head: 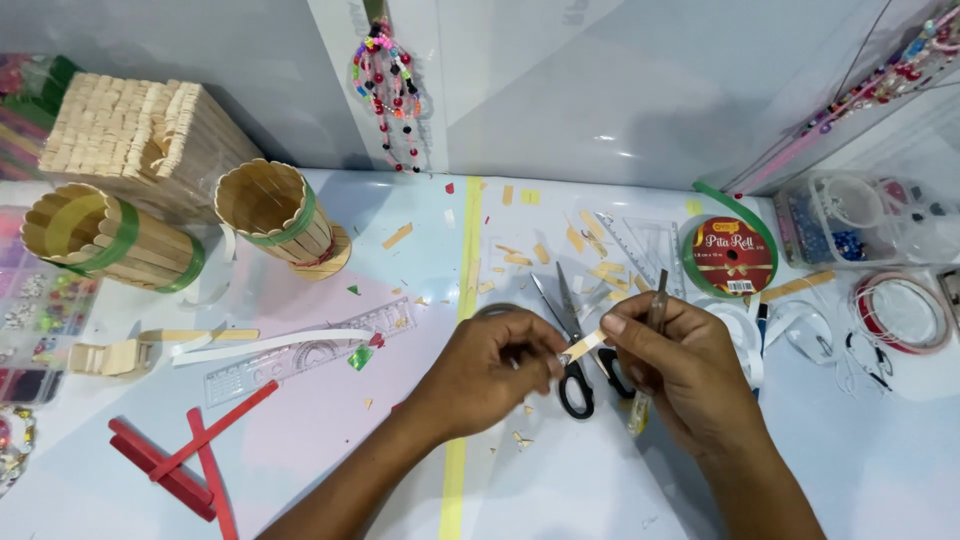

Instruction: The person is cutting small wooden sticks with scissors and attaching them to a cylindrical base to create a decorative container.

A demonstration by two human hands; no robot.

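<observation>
Wooden stick piece [583, 346] pinched between left hand [487, 370] and right hand [676, 365], above black-handled scissors [572, 340]; right also grips a craft knife [652, 330].

It was a hobby craft table, likely at home; round holders of pale wooden craft sticks banded in green tape [270, 212] stood far left; a clear plastic box of sorted beads [35, 310] lay at the left edge; black-handled scissors [572, 340], a green ribbon reel [728, 256] and wood offcuts littered the white tabletop [860, 460].
</observation>
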